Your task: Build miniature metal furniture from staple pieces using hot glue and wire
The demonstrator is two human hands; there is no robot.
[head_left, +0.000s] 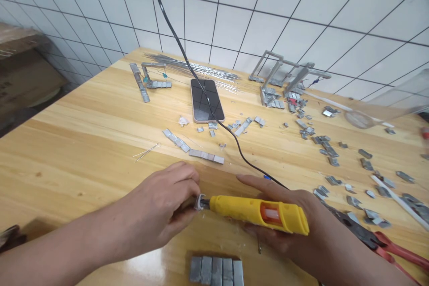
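In the head view my left hand [169, 203] is closed, its fingertips pinching a small metal piece [200, 202] that is mostly hidden by the fingers. A yellow hot glue gun [239, 210] lies in the grip of my right hand [313, 221]. Its nozzle points left and meets the small piece. Whitish material shows around the nozzle tip. Below the hands, a row of several grey metal blocks [216, 270] sits side by side. Two joined strips of metal pieces [206, 156] lie just beyond my left hand.
A black cable [174, 35] crosses over a phone [208, 100] and runs down beside my right hand. Thin metal wires [201, 69] lie along the wall. Metal frames [278, 76] stand at the back right. Scattered metal clips [325, 147] and red-handled pliers [368, 234] occupy the right side.
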